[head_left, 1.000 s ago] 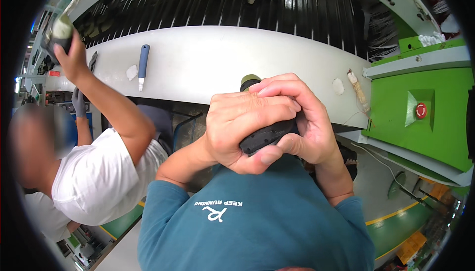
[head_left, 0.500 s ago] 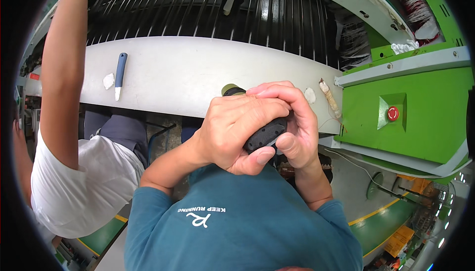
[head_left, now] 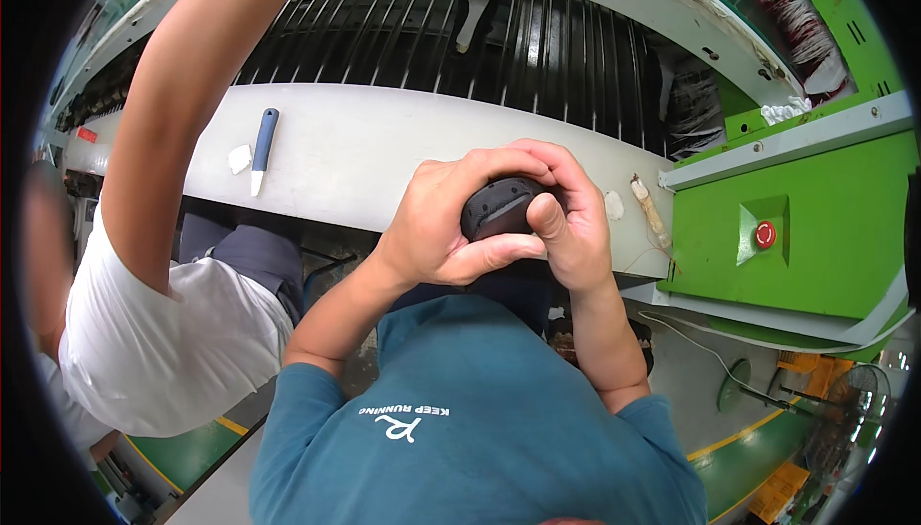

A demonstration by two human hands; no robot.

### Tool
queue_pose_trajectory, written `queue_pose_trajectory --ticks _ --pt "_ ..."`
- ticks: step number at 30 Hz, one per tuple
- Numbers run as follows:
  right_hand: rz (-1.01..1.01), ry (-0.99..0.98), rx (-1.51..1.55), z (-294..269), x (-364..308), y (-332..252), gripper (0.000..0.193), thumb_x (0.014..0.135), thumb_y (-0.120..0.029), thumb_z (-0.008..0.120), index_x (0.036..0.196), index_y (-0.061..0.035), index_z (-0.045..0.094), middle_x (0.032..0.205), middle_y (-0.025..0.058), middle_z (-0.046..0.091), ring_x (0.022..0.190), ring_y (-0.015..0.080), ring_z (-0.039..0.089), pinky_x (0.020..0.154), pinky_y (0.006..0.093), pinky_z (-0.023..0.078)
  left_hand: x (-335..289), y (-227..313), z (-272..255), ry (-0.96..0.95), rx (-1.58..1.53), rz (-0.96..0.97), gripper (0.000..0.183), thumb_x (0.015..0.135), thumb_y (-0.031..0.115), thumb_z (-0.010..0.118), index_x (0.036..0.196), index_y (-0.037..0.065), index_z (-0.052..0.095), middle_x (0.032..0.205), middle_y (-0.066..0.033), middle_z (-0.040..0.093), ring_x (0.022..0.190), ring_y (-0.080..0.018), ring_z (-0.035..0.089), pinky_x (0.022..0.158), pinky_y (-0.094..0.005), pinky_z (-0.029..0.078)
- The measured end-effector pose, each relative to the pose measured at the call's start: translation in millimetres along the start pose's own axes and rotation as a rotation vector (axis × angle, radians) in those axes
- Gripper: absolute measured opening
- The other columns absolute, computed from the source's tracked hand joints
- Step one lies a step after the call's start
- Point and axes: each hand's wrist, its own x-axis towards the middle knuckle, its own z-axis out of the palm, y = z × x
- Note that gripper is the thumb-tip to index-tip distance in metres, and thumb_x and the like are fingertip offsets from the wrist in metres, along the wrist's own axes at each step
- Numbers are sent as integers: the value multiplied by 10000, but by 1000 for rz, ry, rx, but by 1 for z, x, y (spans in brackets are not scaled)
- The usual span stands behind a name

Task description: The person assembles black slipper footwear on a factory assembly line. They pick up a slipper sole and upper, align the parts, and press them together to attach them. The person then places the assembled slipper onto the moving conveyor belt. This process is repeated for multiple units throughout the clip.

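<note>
Where the left hand point(head_left: 432, 213) and the right hand point(head_left: 585, 233) meet, both are closed around 1 rounded black object point(head_left: 504, 207), held beyond the person's teal shirt point(head_left: 470, 439) and by the near edge of the white desk point(head_left: 345, 141). The fingers wrap its far side; the left thumb lies along its near side, and the right thumb points up at its right. On the desk, to the left, lies 1 blue-handled tool point(head_left: 265, 146), pale tip toward the near side, with 1 white lump point(head_left: 240, 159) just beside it; to the right lie 1 pale flat piece point(head_left: 614, 205) and 1 slim wrapped tool point(head_left: 649, 209). Farther right, a green panel point(head_left: 710, 199) carries 1 red button point(head_left: 765, 234). On the far side, 1 dark shoe-shaped piece point(head_left: 475, 12) rests on metal bars point(head_left: 534, 36). At left, a co-worker's bare arm point(head_left: 177, 103) extends toward the far side.
</note>
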Motion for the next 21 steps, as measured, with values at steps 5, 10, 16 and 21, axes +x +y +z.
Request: queue_pose_trajectory --ticks 5,10,16,21 --pt "3 -42 7 -4 2 0 664 1002 -534 824 1382 -11 669 1287 98 720 1217 206 676 1081 373 529 -4 1 -1 1 -40 -26 656 912 498 896 1299 9 692 1103 -146 802 920 -339 816 829 -389 642" --pt "46 -33 52 -2 1 -1 669 984 -523 852 1375 -11 670 1278 96 715 1203 199 671 1069 365 532 -7 6 3 48 -106 -62 653 1026 579 732 1293 -15 689 1090 -170 794 917 -346 816 825 -393 642" --pt "7 -48 114 -1 1 7 644 996 -487 854 1373 -2 656 1260 89 708 1183 173 662 1034 336 541 -5 1 0 0 -67 -12 638 1100 564 614 1324 -31 661 1059 -180 787 863 -348 808 796 -399 640" --pt "18 22 158 0 6 12 595 1029 -438 834 1390 -1 653 1254 70 708 1162 144 663 1022 309 540 -2 -9 -3 4 -104 -44 669 1103 589 597 1359 -29 605 1106 -195 778 917 -340 789 860 -410 622"
